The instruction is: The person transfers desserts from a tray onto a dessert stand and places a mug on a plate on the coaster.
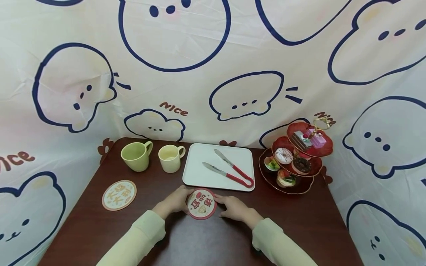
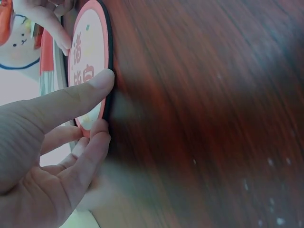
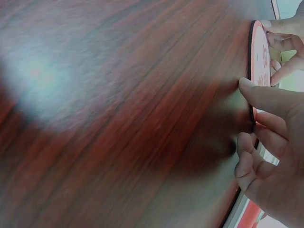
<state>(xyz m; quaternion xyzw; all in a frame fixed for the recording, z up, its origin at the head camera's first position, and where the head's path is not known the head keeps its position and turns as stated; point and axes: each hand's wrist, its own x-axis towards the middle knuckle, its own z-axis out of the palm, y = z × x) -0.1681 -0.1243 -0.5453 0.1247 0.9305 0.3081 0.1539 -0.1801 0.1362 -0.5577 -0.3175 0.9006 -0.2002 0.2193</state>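
A round red-rimmed coaster [image 1: 201, 204] with red characters and a dark underside lies close over the table, between both hands. My left hand [image 1: 178, 201] holds its left edge. In the left wrist view the thumb [image 2: 102, 80] is at the rim, with fingertips [image 2: 99, 128] at the edge below. My right hand [image 1: 236, 208] touches the right edge with its index finger. The right thumb [image 3: 249, 86] stretches to the rim in the right wrist view, while the other fingers bend loosely beside the coaster. The coaster's printed face shows only partly in both wrist views.
Behind the hands, red-handled tongs [image 1: 233, 171] lie on a white tray [image 1: 196, 159]. Left of it stand a green mug [image 1: 136, 157] and a pale yellow mug [image 1: 170, 160]. Another coaster [image 1: 119, 195] lies at left. A tiered stand [image 1: 289, 138] with pastries is at right.
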